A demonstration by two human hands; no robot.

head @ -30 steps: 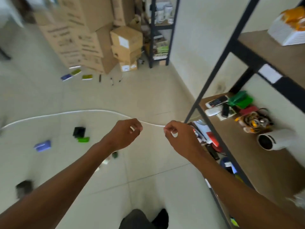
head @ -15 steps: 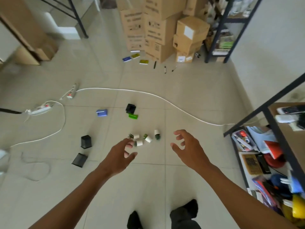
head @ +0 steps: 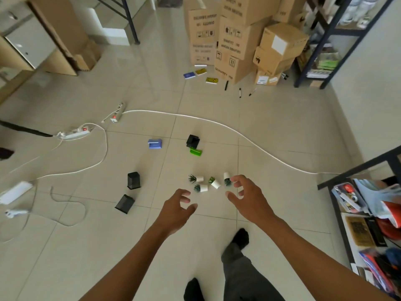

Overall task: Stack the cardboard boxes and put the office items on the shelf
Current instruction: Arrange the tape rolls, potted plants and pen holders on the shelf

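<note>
The little potted plants [head: 205, 183] lie tipped in a cluster on the floor [head: 271, 131] just ahead of your left hand [head: 175, 208] and right hand [head: 249, 197] (both with fingers spread, holding nothing); they look light and rigid, so pinch each by its white pot, not the foliage.

Little potted plants [head: 206, 183] on the floor [head: 86, 246] dead centre — cardboard boxes [head: 240, 40] stacked way behind, shelf [head: 360, 170] off right, cable [head: 217, 122] running between.

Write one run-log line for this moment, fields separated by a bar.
phase: reaching | left hand: open, empty | right hand: open, empty | target: small potted plants tipped on floor | cardboard boxes: stacked
</note>
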